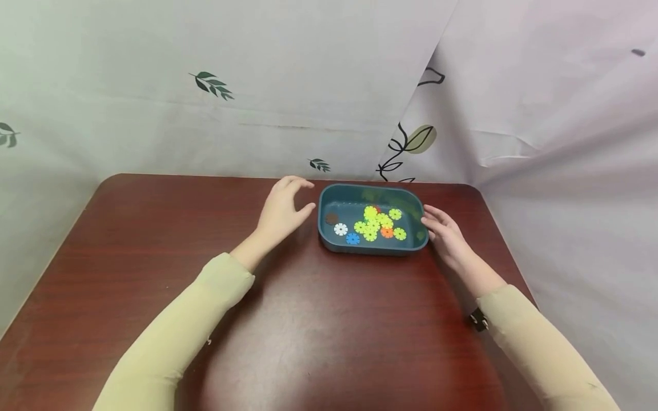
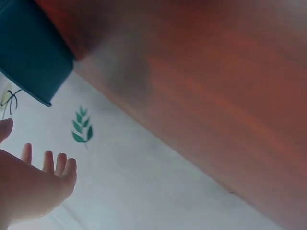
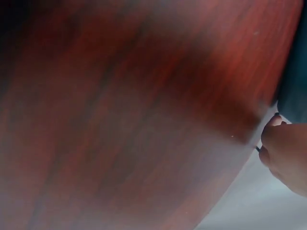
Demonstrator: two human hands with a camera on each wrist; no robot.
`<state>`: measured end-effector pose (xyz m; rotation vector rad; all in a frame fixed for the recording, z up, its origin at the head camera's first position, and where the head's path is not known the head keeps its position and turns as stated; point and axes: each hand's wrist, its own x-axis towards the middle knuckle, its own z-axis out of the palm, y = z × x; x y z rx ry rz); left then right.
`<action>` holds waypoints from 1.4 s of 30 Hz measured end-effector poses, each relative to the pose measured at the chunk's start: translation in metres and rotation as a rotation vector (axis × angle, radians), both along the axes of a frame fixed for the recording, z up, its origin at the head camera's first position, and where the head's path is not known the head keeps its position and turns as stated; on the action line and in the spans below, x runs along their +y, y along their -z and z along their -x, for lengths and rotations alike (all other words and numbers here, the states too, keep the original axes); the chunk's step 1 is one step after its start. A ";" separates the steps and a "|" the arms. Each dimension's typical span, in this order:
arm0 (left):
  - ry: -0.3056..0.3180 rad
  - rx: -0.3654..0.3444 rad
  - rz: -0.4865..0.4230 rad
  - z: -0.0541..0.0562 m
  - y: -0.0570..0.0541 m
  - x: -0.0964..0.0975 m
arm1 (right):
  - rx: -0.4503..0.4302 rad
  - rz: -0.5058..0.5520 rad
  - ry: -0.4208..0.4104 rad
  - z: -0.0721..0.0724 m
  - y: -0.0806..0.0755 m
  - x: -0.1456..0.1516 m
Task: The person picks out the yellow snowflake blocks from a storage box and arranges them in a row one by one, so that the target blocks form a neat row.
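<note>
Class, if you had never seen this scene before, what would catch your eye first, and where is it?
Probably the cluster of bright yellow-green, notched, round plastic-looking discs, lying inside a dark teal, rounded rectangular tray near the far edge of the glossy reddish-brown table. Next, perhaps, the two bare hands framing it: the left hand apart from its left end, the right hand with fingertips at its right end.

In the head view, right of centre, we see a dark teal, round-cornered tub [image 1: 345, 194] sitting upright, with notched discs [image 1: 374, 226], mostly yellow-green, inside.
</note>
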<state>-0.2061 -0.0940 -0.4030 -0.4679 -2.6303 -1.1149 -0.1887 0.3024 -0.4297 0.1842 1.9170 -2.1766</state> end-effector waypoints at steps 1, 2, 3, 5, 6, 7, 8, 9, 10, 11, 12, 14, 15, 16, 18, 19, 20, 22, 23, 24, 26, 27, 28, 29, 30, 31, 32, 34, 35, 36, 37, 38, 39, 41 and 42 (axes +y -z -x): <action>0.010 -0.003 0.009 0.002 -0.002 0.004 | -0.005 0.005 -0.007 0.000 0.001 0.000; 0.019 -0.005 0.015 0.004 -0.005 0.009 | -0.009 0.011 -0.012 0.001 0.002 0.001; 0.029 -0.010 0.019 0.005 -0.007 0.013 | -0.016 0.019 -0.014 0.001 0.002 0.001; 0.049 -0.016 0.023 0.008 -0.010 0.021 | -0.028 0.042 -0.011 0.001 0.003 0.001; 0.059 -0.021 0.022 0.010 -0.011 0.024 | -0.034 0.048 -0.013 0.001 0.003 0.001; 0.068 -0.026 0.018 0.011 -0.012 0.028 | -0.038 0.055 -0.013 0.001 0.003 0.001; 0.079 -0.031 0.012 0.012 -0.013 0.031 | -0.041 0.057 -0.016 0.001 0.003 0.000; 0.091 -0.039 0.005 0.013 -0.014 0.034 | -0.046 0.058 -0.018 0.001 0.003 0.000; 0.105 -0.047 0.002 0.014 -0.015 0.037 | -0.048 0.057 -0.023 0.002 0.003 0.000; 0.118 -0.058 0.000 0.015 -0.016 0.040 | -0.050 0.056 -0.025 0.002 0.003 0.000; 0.133 -0.070 -0.002 0.015 -0.017 0.043 | -0.052 0.059 -0.028 0.002 0.004 0.000; 0.159 -0.098 0.008 0.017 -0.018 0.049 | -0.053 0.056 -0.032 0.003 0.004 0.000; 0.171 -0.113 0.018 0.018 -0.018 0.053 | -0.051 0.055 -0.034 0.004 0.005 0.001; 0.181 -0.128 0.032 0.019 -0.018 0.056 | -0.048 0.055 -0.035 0.004 0.006 0.001; 0.201 -0.158 0.052 0.020 -0.018 0.063 | -0.039 0.052 -0.040 0.005 0.007 0.001; 0.213 -0.172 0.060 0.021 -0.017 0.066 | -0.034 0.048 -0.048 0.005 0.007 0.001; 0.227 -0.186 0.065 0.022 -0.016 0.069 | -0.028 0.049 -0.057 0.006 0.008 0.001; 0.258 -0.215 0.075 0.023 -0.014 0.076 | -0.023 0.052 -0.064 0.008 0.009 0.001; 0.277 -0.231 0.075 0.024 -0.013 0.078 | -0.020 0.053 -0.066 0.008 0.009 0.001; 0.294 -0.245 0.077 0.025 -0.012 0.081 | -0.020 0.054 -0.067 0.009 0.009 0.001; 0.326 -0.277 0.079 0.027 -0.009 0.086 | -0.020 0.061 -0.066 0.011 0.009 0.000; 0.342 -0.292 0.080 0.029 -0.008 0.088 | -0.020 0.063 -0.062 0.011 0.009 0.000; 0.356 -0.308 0.079 0.030 -0.006 0.090 | -0.020 0.062 -0.059 0.011 0.009 -0.001; 0.370 -0.326 0.074 0.032 -0.005 0.092 | -0.019 0.066 -0.056 0.011 0.009 -0.001; 0.382 -0.345 0.071 0.033 -0.004 0.094 | -0.020 0.067 -0.054 0.011 0.009 -0.001; 0.392 -0.364 0.065 0.035 -0.002 0.095 | -0.021 0.070 -0.053 0.011 0.009 -0.002; 0.398 -0.382 0.062 0.037 -0.001 0.096 | -0.024 0.072 -0.052 0.011 0.009 -0.002; 0.399 -0.422 0.055 0.039 0.002 0.098 | -0.032 0.059 -0.046 0.011 0.009 -0.003; 0.395 -0.439 0.054 0.040 0.003 0.099 | -0.034 0.056 -0.045 0.011 0.010 -0.003; 0.390 -0.453 0.056 0.041 0.004 0.100 | -0.036 0.052 -0.046 0.010 0.010 -0.004; 0.383 -0.465 0.059 0.041 0.006 0.101 | -0.035 0.046 -0.049 0.010 0.010 -0.004; 0.378 -0.475 0.066 0.042 0.007 0.102 | -0.033 0.042 -0.049 0.010 0.010 -0.004; 0.376 -0.481 0.074 0.042 0.008 0.102 | -0.029 0.040 -0.047 0.009 0.010 -0.005; 0.381 -0.489 0.090 0.043 0.010 0.104 | -0.021 0.043 -0.047 0.009 0.010 -0.005; 0.386 -0.491 0.099 0.043 0.012 0.105 | -0.019 0.047 -0.046 0.009 0.010 -0.005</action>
